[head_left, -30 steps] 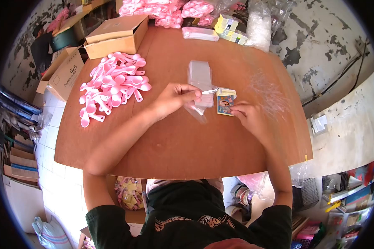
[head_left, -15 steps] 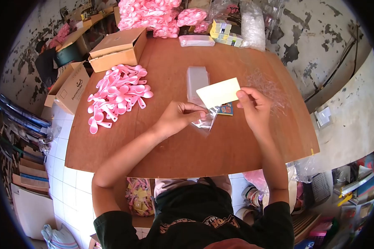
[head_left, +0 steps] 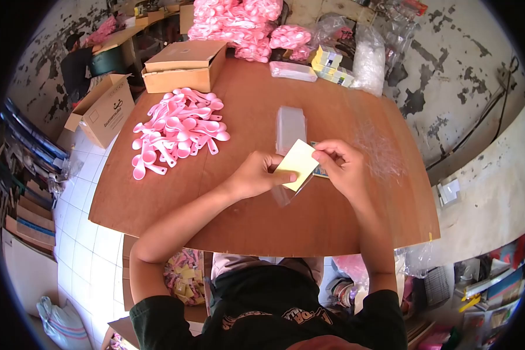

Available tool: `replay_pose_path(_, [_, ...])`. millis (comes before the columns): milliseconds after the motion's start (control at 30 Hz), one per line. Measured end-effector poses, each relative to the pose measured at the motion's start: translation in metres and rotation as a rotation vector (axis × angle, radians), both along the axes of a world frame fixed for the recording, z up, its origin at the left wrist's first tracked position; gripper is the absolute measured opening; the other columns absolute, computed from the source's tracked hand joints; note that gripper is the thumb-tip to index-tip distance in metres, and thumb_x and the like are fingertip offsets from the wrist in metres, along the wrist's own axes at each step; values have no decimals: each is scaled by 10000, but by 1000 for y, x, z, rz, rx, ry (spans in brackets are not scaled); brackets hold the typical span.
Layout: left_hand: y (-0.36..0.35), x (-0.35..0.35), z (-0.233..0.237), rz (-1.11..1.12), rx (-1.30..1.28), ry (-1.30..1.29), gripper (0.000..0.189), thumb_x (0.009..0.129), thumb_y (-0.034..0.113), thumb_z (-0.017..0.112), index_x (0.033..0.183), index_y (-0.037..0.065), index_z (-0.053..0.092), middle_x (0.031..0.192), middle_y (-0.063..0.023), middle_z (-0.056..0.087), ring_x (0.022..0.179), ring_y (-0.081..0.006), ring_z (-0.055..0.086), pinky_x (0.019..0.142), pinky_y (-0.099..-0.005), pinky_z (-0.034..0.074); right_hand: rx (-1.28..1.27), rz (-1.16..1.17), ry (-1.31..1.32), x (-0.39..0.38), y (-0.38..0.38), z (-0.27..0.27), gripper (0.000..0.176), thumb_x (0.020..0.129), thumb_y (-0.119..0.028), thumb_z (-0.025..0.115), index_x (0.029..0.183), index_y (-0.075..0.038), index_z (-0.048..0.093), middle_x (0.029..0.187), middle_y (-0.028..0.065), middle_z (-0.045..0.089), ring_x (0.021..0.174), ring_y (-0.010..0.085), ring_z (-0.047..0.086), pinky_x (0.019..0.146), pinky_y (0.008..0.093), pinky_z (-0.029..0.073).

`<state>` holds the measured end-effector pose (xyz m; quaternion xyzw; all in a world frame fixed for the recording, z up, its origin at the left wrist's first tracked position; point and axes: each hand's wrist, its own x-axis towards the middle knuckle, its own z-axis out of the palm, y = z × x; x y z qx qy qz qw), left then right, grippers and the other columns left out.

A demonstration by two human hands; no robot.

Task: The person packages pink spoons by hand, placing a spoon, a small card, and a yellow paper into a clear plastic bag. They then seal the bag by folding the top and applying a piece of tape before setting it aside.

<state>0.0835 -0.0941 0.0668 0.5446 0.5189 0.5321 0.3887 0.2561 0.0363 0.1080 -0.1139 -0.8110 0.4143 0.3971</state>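
Note:
A pale yellow card point(head_left: 300, 162) is held tilted between both hands over the brown table point(head_left: 216, 216). My left hand point(head_left: 263, 176) is closed, its thumb on the card's lower left edge. A clear plastic bag point(head_left: 283, 197) hangs below that hand, partly covered by the card. My right hand point(head_left: 339, 166) pinches the card's right corner between thumb and fingers. Just beyond lies a stack of clear plastic bags point(head_left: 290, 125). Printed cards point(head_left: 319, 171) on the table are mostly hidden behind my right hand and the yellow card. To the left is a heap of pink spoons point(head_left: 178, 131).
A cardboard box point(head_left: 184, 73) stands at the back left, near bagged pink spoons point(head_left: 239, 26). Bundled cards point(head_left: 331, 65) and a roll of clear plastic point(head_left: 368, 61) sit at the back. Clear plastic scraps point(head_left: 382, 151) lie right. A person point(head_left: 76, 64) is far left.
The yellow card has come down and turned steeper, and my left thumb now presses on it. My right hand has moved down and left with the card. The camera view has shifted slightly.

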Motion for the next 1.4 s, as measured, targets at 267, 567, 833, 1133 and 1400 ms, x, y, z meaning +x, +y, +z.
replay_pose_path(267, [2, -5, -8, 66, -19, -112, 260, 895, 154, 691, 1104, 0, 687, 876, -27, 708, 776, -34, 593, 678, -231, 494, 123, 163, -62, -8, 7, -18, 106, 859, -60, 697, 949, -4, 700, 927, 78, 655, 776, 116, 616, 647, 239, 485])
replay_pose_path(567, [6, -1, -18, 95, 69, 35, 306, 906, 87, 654, 1198, 0, 637, 1076, -70, 704, 920, -54, 620, 802, -231, 525, 174, 303, -185, -9, 5, -29, 195, 816, -99, 729, 996, -33, 693, 1027, 115, 632, 967, 246, 628, 835, 343, 494])
replay_pose_path(833, [1, 8, -13, 17, 292, 269, 399, 819, 108, 740, 1193, 14, 639, 1078, -156, 686, 968, -186, 673, 842, -317, 529, 157, 372, -438, -2, -5, -41, 125, 857, -93, 668, 945, -5, 674, 929, 167, 640, 842, 341, 630, 742, 406, 500])
replay_pose_path(1133, [17, -7, -42, 43, 150, -38, 583, 819, 57, 746, 1334, 1, 480, 1204, -117, 617, 1104, -167, 589, 942, -322, 491, -31, 190, -132, -12, 13, -80, 167, 878, 12, 606, 1036, -2, 657, 787, 110, 646, 577, 162, 628, 511, 285, 480])
replay_pose_path(1400, [15, -16, -55, 79, -107, -215, 476, 834, 39, 731, 1268, -28, 544, 1143, -113, 651, 1043, -152, 621, 911, -310, 515, -30, 219, -294, -16, 21, -85, 203, 822, 6, 653, 1022, -25, 667, 813, 122, 650, 626, 215, 633, 544, 304, 488])
